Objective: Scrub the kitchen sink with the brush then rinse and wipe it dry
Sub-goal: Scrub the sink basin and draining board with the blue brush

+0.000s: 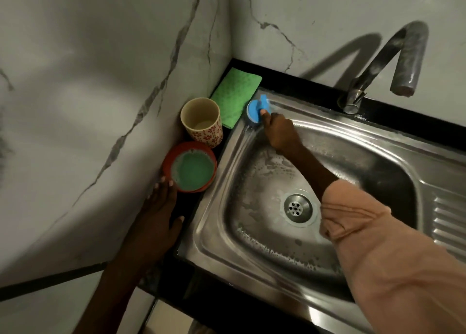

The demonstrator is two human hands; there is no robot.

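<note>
Steel sink (pixel 252 235) soapy — black counter (pixel 393 109), marble-look wall (pixel 88 81).

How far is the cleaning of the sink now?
Done: suds cover the sink basin. In hand: the right hand grips the blue brush, scrubbing the far left corner; the left hand rests beside the soap bowl. Left: rinsing; wiping dry, perhaps with the green cloth.

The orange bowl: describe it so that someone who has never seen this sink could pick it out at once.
Start at the stainless steel sink and look to the black counter strip between its left rim and the marbled wall. The round orange bowl sits there, nearest the person, fingertips of the left hand at its edge. Unlike the beige flowered cup behind it, it holds frothy green liquid.
</note>
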